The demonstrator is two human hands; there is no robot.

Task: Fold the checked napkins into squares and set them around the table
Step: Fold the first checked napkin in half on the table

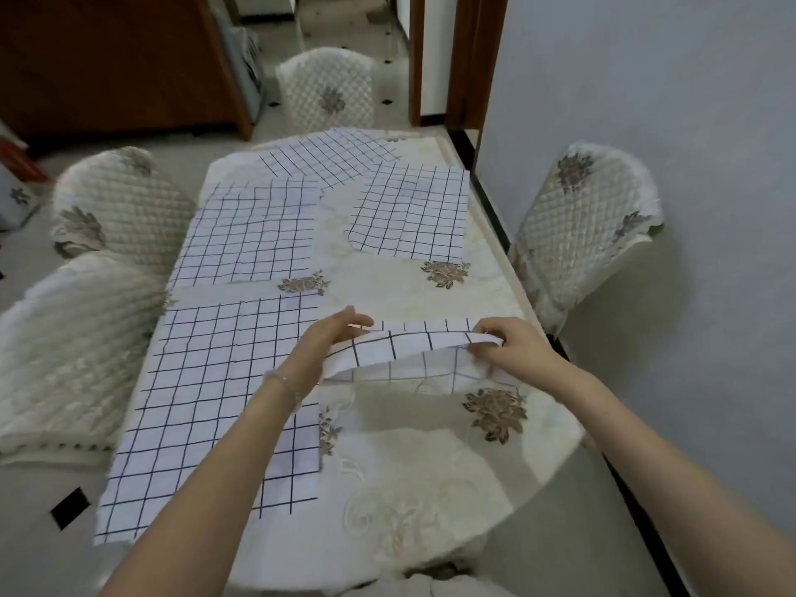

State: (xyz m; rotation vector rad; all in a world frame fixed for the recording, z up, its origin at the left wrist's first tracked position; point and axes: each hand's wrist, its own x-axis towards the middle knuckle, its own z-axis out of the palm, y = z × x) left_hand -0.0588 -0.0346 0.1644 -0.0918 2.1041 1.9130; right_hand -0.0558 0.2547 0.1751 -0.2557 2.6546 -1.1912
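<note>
A checked napkin [405, 349], white with dark grid lines, hangs lifted over the table's right middle, partly folded over itself. My left hand [331, 338] pinches its left corner and my right hand [512, 344] pinches its right corner. Several more checked napkins lie flat: a large one [206, 394] at the near left under my left forearm, one [250, 234] at the middle left, one [413, 211] at the far right, and one [327, 155] at the far end.
The table [430, 467] has a cream floral cloth and rounded ends. Quilted covered chairs stand at the left [116, 209], near left [64, 355], far end [327, 88] and right [586, 221]. A wall runs close along the right side.
</note>
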